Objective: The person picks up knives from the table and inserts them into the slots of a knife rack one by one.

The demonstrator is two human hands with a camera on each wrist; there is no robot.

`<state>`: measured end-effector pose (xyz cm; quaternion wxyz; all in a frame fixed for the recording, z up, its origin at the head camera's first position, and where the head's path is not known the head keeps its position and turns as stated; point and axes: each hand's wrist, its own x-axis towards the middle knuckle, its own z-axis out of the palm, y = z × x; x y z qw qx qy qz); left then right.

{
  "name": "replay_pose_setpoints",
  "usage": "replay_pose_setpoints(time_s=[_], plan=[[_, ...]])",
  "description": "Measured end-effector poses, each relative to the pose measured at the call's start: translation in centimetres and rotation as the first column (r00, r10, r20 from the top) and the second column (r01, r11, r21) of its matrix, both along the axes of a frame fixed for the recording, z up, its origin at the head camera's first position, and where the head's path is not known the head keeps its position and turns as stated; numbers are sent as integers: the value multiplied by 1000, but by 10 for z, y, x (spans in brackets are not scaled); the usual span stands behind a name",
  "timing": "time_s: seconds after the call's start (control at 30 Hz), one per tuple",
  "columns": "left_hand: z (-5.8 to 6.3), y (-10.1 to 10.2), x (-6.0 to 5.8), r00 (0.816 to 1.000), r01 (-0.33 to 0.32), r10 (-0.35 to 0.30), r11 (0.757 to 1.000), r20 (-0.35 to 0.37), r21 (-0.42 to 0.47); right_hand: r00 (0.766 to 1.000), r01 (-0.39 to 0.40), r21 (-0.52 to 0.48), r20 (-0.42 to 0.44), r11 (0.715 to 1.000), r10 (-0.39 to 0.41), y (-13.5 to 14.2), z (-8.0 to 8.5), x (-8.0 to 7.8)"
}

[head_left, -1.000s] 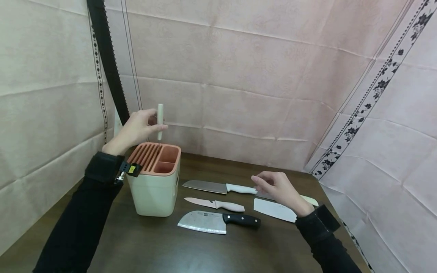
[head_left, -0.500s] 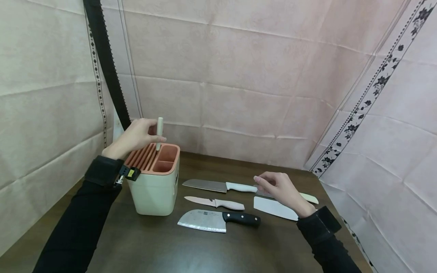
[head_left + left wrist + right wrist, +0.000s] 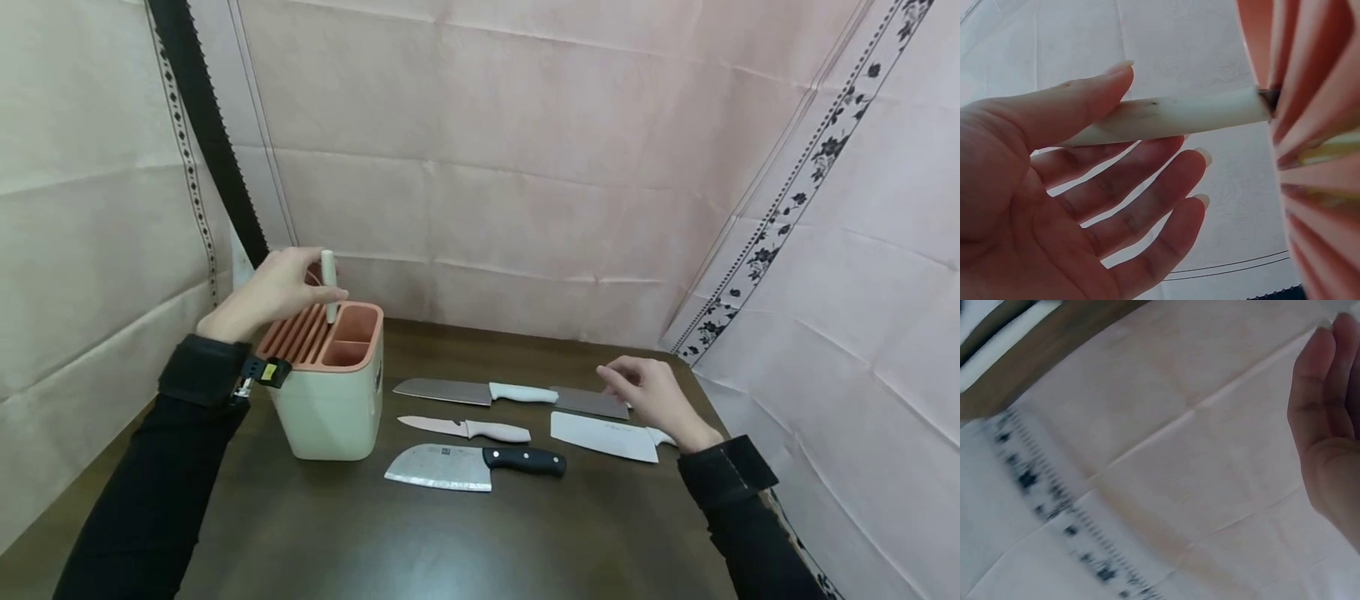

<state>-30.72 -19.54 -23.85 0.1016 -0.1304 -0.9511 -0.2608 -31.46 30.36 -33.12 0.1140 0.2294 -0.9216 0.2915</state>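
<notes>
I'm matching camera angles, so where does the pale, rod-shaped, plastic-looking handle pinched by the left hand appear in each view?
Head: left of centre, the pale, rod-shaped handle stands nearly upright above the salmon-pink slotted top.
Left wrist: just above centre, the handle runs nearly level toward that top on the right.
Right wrist: not in it.
Shared landmark: the pale, creased cloth backdrop, in all three.
</notes>
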Motion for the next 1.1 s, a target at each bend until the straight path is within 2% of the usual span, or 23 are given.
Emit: replay_pose_setpoints(time_s=[0.07, 0.2, 0.4, 0.53, 0.7, 0.8, 0.87, 1.0, 1.1], plan=[[5, -2, 4, 1000, -10, 10, 1000, -5, -6, 998, 55, 31, -36, 998, -54, 12, -2, -8], [12, -11, 14, 1000, -24, 24, 999, -13, -24, 990, 133, 85, -52, 987, -129, 35, -7, -24], [16, -19, 23, 999, -33, 33, 998, -3, -56, 979, 204, 185, -21, 961, -203, 69, -22, -40], [15, -16, 24, 1000, -25, 25, 997, 7, -70, 966, 237, 282, 35, 930, -257, 89, -36, -40], [15, -7, 26, 1000, -16, 15, 996, -8, -83, 938, 285, 397, 70, 872, -339, 113, -61, -37], [17, 0, 28, 1000, -3, 1, 996, -18, -87, 926, 287, 444, 98, 849, -364, 125, -76, -36], [18, 6, 30, 1000, 12, -13, 996, -18, -88, 921, 280, 459, 118, 843, -371, 130, -86, -36], [21, 18, 33, 999, 37, -40, 994, -28, -104, 917, 302, 487, 87, 819, -389, 137, -101, -32], [22, 25, 34, 997, 48, -54, 992, -56, -118, 920, 323, 509, 30, 798, -391, 141, -110, -28]])
